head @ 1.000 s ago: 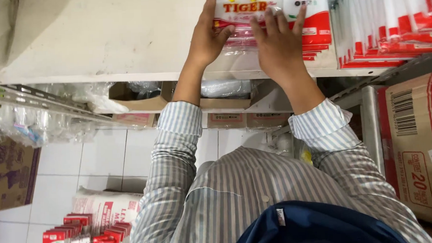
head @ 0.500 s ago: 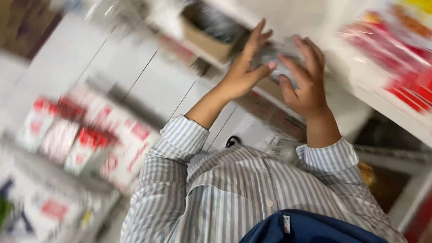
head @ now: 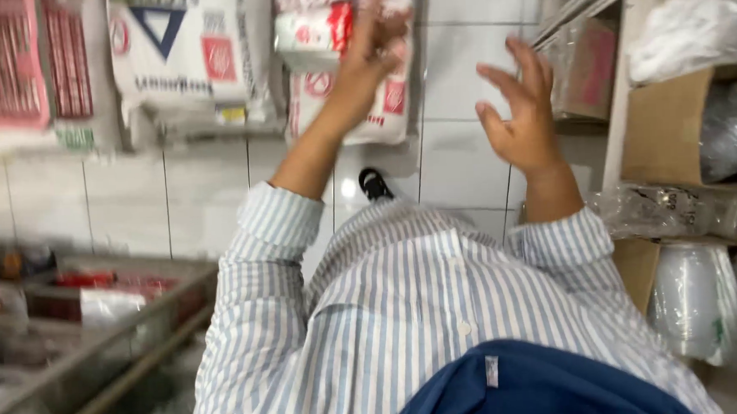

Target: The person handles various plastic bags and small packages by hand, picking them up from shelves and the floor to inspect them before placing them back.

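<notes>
Fingers (head: 518, 75) of the right hand (head: 524, 124) are spread wide apart and bent a little, and nothing is held in them. Fingers of the left hand (head: 375, 43) are blurred, so it cannot be told if they are pressed together or spread; no grip on anything can be seen. Just past the left hand, a soft white plastic bag with red marks (head: 381, 107) is seen lying on the white tiled floor (head: 202, 189), well below both hands. It is stacked under another small white and red bag (head: 311, 31). It looks squashy and a bit heavy, and its skin may be slippery, so it is best held with both hands from the sides or from under. A bigger white sack with a blue triangle (head: 175, 46) is laid beside it. Pink packs (head: 22, 61) are seen further to that side. A brown cardboard box (head: 659, 128) and clear plastic bags (head: 700, 300) are kept on shelves near the right hand. Striped blue and white sleeves (head: 278, 223) are worn on both arms
</notes>
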